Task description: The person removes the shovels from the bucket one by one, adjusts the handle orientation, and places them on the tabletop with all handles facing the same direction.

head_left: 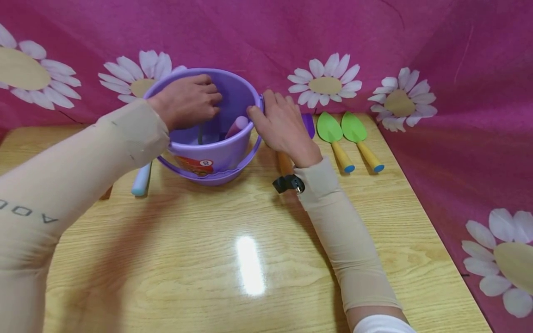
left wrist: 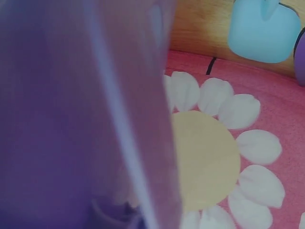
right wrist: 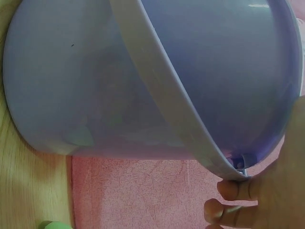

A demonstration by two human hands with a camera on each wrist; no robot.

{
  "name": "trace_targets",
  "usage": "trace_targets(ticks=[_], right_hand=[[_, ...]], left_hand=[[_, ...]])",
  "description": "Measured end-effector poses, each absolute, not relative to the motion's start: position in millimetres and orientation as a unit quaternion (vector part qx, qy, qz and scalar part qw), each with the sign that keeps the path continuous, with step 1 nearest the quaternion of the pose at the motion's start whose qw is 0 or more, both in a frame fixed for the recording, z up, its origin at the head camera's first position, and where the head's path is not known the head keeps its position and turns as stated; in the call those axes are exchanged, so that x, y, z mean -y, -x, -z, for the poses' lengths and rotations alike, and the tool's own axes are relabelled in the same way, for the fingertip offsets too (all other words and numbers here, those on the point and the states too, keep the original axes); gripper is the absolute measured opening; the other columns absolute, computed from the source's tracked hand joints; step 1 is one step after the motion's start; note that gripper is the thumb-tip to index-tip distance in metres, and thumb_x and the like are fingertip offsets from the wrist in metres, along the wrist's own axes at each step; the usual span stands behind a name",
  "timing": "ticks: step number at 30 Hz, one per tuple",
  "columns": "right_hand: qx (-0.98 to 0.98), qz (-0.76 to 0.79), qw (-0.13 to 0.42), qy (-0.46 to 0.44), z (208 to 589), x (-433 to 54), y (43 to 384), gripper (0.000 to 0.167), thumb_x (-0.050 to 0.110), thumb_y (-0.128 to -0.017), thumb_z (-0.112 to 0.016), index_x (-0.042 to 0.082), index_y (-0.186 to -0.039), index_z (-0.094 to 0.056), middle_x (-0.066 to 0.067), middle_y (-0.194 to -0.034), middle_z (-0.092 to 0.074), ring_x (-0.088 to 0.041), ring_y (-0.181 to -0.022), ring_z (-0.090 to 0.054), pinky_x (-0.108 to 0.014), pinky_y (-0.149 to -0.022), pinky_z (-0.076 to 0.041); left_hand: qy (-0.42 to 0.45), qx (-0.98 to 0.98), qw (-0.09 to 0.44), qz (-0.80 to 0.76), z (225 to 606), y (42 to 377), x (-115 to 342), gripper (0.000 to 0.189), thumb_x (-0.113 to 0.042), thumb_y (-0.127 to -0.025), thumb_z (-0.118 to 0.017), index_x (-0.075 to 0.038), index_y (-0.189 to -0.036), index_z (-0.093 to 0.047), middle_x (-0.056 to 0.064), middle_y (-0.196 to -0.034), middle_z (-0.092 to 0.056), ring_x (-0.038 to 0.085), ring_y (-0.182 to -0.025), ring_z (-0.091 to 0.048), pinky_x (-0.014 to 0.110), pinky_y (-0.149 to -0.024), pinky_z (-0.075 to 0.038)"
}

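Observation:
A purple bucket (head_left: 216,159) with its handle lowered stands at the back of the table. My left hand (head_left: 187,101) reaches over its near left rim, knuckles up and fingers bent down inside. A thin dark shaft (head_left: 200,135) shows just below that hand; whether the fingers hold it is hidden. Against the inner right wall leans a pink handle (head_left: 238,126). At the right rim my right hand (head_left: 283,122) grips the bucket, its thumb at the rim and its fingers outside, near the handle's hinge (right wrist: 240,162). The bucket wall fills much of the left wrist view.
Two green trowels (head_left: 330,127) with yellow grips lie at the right. A purple piece (head_left: 308,125) and an orange handle (head_left: 285,164) show around my right hand. Left of the bucket lies a light blue handle (head_left: 142,179). A pink flowered cloth (head_left: 250,27) hangs behind.

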State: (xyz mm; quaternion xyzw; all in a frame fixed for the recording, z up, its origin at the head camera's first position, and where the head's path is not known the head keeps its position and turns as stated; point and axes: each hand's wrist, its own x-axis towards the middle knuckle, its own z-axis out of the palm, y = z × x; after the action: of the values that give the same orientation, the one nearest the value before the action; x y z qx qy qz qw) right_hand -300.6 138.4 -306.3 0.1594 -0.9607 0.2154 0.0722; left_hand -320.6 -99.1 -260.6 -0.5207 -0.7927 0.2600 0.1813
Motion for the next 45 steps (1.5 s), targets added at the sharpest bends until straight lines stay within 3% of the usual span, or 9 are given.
trace_targets(ticks=[11,19,31,45], right_hand=[[0.961,-0.218,0.066,-0.159,305,-139,299,0.052,0.051,-0.102,-0.034,0.009,-0.125,-0.053,-0.012,-0.113,-0.058,-0.031,-0.109,-0.047,-0.045,-0.099,-0.038],[0.961,-0.22,0.061,-0.156,306,-138,299,0.053,0.051,-0.102,-0.034,0.009,-0.127,-0.052,-0.012,-0.113,-0.057,-0.03,-0.109,-0.047,-0.044,-0.097,-0.038],[0.96,-0.221,0.064,-0.158,306,-139,300,0.053,0.052,-0.102,-0.034,0.009,-0.128,-0.052,-0.012,-0.114,-0.057,-0.031,-0.11,-0.047,-0.045,-0.1,-0.038],[0.959,-0.223,0.064,-0.161,306,-138,300,0.053,0.051,-0.102,-0.034,0.007,-0.127,-0.052,-0.014,-0.114,-0.057,-0.032,-0.111,-0.047,-0.047,-0.101,-0.039]], left_hand=[[0.485,0.812,0.174,-0.273,267,322,115,0.012,0.0,-0.086,-0.067,-0.005,-0.09,-0.076,0.015,-0.094,-0.076,0.033,-0.089,-0.063,0.047,-0.094,-0.044],[0.463,0.827,0.103,-0.301,268,321,117,0.016,-0.002,-0.089,-0.063,-0.007,-0.091,-0.078,0.015,-0.095,-0.077,0.033,-0.09,-0.063,0.048,-0.095,-0.045],[0.416,0.845,0.053,-0.33,267,317,118,0.017,-0.008,-0.091,-0.061,-0.013,-0.087,-0.076,0.011,-0.097,-0.075,0.029,-0.092,-0.059,0.045,-0.088,-0.042],[0.38,0.851,0.002,-0.363,259,311,110,0.018,-0.009,-0.09,-0.06,-0.016,-0.091,-0.077,0.01,-0.098,-0.078,0.027,-0.091,-0.065,0.043,-0.084,-0.039]])
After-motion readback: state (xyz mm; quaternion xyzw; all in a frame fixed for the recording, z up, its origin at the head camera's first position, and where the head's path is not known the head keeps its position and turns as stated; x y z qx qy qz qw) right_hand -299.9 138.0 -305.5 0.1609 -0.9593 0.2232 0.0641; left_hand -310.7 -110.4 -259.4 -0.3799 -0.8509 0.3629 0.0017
